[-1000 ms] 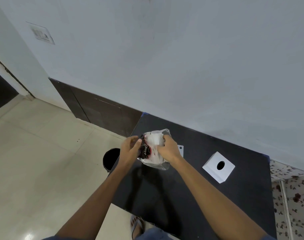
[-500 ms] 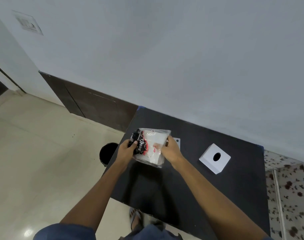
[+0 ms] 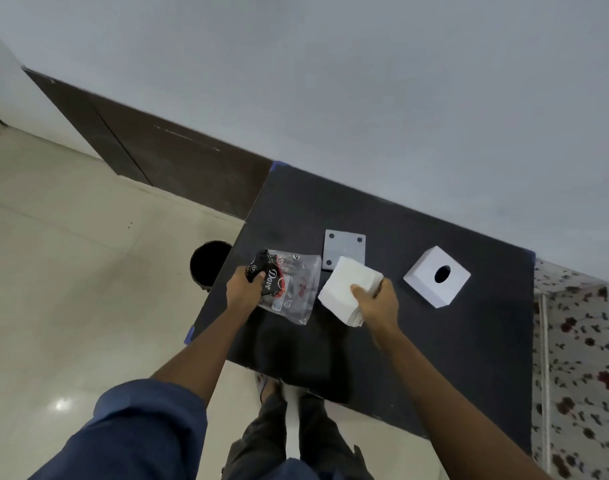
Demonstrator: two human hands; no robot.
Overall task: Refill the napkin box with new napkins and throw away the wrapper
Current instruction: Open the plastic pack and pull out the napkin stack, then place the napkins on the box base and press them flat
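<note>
My left hand [image 3: 243, 289] grips the clear plastic wrapper [image 3: 289, 289] by its black printed end, over the left part of the black table [image 3: 417, 341]. The wrapper looks flat and empty. My right hand [image 3: 377, 301] holds a white stack of napkins [image 3: 348, 289] just right of the wrapper, thumb on top. The white napkin box [image 3: 434, 277], with a round hole in its upper face, stands on the table to the right of the stack. A grey square plate with corner holes [image 3: 344, 247], apparently the box's base, lies flat behind the napkins.
A black bin [image 3: 209, 261] stands on the tiled floor at the table's left edge, beside my left hand. A grey wall runs behind the table. A floral-patterned surface [image 3: 573, 341] borders the table on the right. My feet show below the near edge.
The napkin stack has come out of the wrapper: my right hand drew it to the right while my left kept the wrapper. The camera has tilted down.
</note>
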